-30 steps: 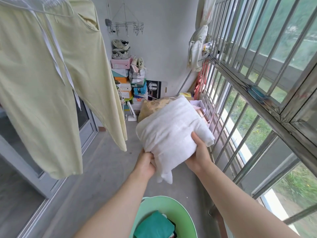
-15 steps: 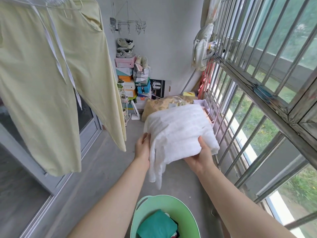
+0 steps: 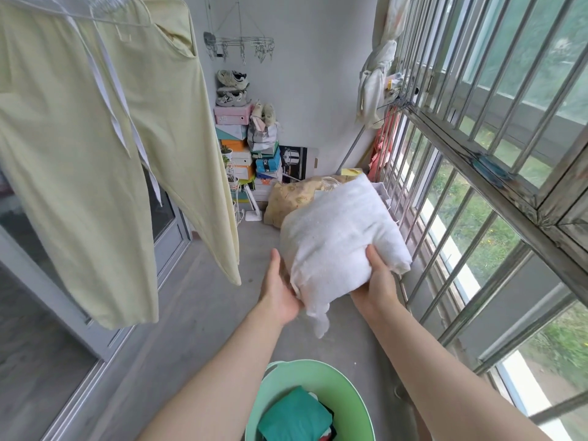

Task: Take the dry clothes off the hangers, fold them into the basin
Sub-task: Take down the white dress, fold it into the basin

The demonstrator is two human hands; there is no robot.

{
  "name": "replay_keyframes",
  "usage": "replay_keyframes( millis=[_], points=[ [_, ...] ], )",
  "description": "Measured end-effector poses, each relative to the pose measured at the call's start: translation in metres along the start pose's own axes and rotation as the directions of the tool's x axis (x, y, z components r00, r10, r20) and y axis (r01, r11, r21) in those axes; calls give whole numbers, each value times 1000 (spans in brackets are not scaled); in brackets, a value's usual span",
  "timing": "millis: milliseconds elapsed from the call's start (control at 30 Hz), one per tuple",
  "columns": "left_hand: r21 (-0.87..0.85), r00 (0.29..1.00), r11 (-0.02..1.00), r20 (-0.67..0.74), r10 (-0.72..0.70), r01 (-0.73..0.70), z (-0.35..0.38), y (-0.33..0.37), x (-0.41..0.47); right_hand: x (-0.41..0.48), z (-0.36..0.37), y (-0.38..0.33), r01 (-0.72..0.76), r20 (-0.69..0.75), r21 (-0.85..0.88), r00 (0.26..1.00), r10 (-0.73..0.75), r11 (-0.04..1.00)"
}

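A folded white garment (image 3: 337, 237) is held in front of me at chest height, above the floor. My left hand (image 3: 280, 291) supports its lower left side from beneath, palm up. My right hand (image 3: 378, 278) grips its right edge, thumb on top. A loose corner of the cloth dangles between my hands. Below, at the frame's bottom, a pale green basin (image 3: 353, 396) holds a folded teal garment (image 3: 294, 420). Pale yellow trousers (image 3: 95, 154) hang from a white hanger (image 3: 105, 14) at the upper left.
Metal window bars (image 3: 477, 173) run along the right. A glass sliding door (image 3: 41, 313) is on the left. Stacked shoe boxes (image 3: 241, 154) with sneakers and a stuffed yellowish bag (image 3: 292, 198) crowd the far corner. A clip hanger (image 3: 241, 46) hangs on the back wall.
The dangling white cloth has been gathered up, so the bundle is tighter. My left hand has slid under its lower left side. My view has tilted slightly.
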State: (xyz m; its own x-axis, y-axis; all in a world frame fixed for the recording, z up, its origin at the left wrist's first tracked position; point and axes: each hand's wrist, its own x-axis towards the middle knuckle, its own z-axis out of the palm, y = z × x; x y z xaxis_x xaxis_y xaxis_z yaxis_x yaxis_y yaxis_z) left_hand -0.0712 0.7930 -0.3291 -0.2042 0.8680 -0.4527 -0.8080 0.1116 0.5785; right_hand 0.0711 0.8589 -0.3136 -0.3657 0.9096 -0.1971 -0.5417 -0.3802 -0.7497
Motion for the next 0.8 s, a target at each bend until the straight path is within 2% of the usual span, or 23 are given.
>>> replay_keyframes(
  millis=[133, 233, 333, 400, 500, 567, 633, 800],
  points=[
    [-108, 991, 994, 131, 25, -11, -3, 1, -2, -6, -3, 0, -136, 69, 8, 988, 136, 991],
    [-69, 985, 997, 169, 38, -27, -5, 7, -4, -7, -10, 3, -170, 108, -33, 979, 173, 985],
    [2, 989, 1000, 149, 17, -18, -3, 9, -4, -8, -16, 5, -227, 103, -78, 967, 235, 971],
    [28, 988, 999, 152, 31, -36, 1, 8, -7, -10, -15, 9, -331, 88, -110, 936, 341, 937],
    [33, 982, 997, 177, 62, -69, 2, 6, -10, -20, -13, 11, -519, 123, -137, 837, 534, 844],
    [29, 978, 996, 192, 81, -88, 0, 4, -11, -24, -14, 14, -536, 266, -32, 809, 524, 844],
    [28, 974, 995, 211, 86, -94, -2, 3, -13, -29, -9, 15, -482, 337, 100, 840, 426, 871],
    [46, 966, 996, 253, 58, -72, -11, 1, -17, -24, -16, 16, -330, 209, 156, 932, 296, 931]
  ],
)
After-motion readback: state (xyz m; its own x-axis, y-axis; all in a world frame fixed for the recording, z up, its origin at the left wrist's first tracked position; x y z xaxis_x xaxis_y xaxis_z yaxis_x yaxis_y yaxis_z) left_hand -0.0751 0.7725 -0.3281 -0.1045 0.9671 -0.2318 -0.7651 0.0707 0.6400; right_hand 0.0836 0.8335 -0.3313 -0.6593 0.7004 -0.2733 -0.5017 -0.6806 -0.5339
